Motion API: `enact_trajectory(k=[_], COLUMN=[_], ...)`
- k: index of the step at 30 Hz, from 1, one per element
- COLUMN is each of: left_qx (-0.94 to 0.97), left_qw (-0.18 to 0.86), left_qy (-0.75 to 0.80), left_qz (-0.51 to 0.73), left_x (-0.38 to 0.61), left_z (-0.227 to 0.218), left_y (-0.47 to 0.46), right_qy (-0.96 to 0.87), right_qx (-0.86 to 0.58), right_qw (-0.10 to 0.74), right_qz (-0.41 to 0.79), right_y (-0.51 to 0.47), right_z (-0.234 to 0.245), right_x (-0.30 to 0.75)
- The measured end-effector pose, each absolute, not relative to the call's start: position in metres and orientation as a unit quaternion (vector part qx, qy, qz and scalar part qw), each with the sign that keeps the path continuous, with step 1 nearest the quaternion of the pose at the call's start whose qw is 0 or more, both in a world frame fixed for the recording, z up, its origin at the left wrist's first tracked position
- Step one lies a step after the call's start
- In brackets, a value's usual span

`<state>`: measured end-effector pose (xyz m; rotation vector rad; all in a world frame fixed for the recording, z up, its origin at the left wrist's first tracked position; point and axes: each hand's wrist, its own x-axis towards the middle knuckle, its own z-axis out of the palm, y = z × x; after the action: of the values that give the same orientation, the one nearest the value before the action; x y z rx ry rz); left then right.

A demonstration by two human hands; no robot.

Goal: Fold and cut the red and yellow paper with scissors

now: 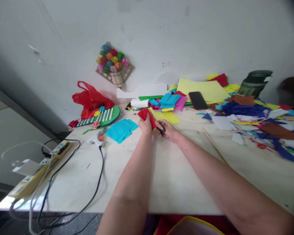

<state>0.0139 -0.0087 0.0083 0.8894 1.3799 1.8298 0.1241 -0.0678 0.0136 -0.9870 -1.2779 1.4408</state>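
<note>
Pinched in my left hand [145, 125] is a piece of red paper [144, 114], raised over the middle of the table. My right hand [169, 130] grips black-handled scissors [161, 128], with their blades pointing up along the paper's right edge. I cannot tell how far apart the blades are. Cut sheets of blue paper [121, 130] lie to the left of my left hand. Just beyond my hands are yellow paper pieces [170, 117].
A white glue gun [97, 138] with a black cord rests left, near a power strip [44, 166]. A phone [198, 100] lies on yellow sheets at the back. Paper scraps [250, 111] and a dark green bottle [256, 83] fill the right. A wooden stick [215, 145] lies beside my right forearm.
</note>
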Motion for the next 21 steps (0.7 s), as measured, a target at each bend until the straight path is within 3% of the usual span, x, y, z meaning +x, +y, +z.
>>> enact_trajectory(k=[21], left_qx=[0.362], left_qw=[0.323], left_qy=[0.548], left_qz=[0.682], left_x=[0.0207], left_z=[0.0117], left_y=[-0.0163], right_qy=[-0.507], right_qx=[-0.416], right_qw=[0.475], right_qz=[0.588], right_y=[-0.0719], right_z=[0.0229], right_x=[0.1256])
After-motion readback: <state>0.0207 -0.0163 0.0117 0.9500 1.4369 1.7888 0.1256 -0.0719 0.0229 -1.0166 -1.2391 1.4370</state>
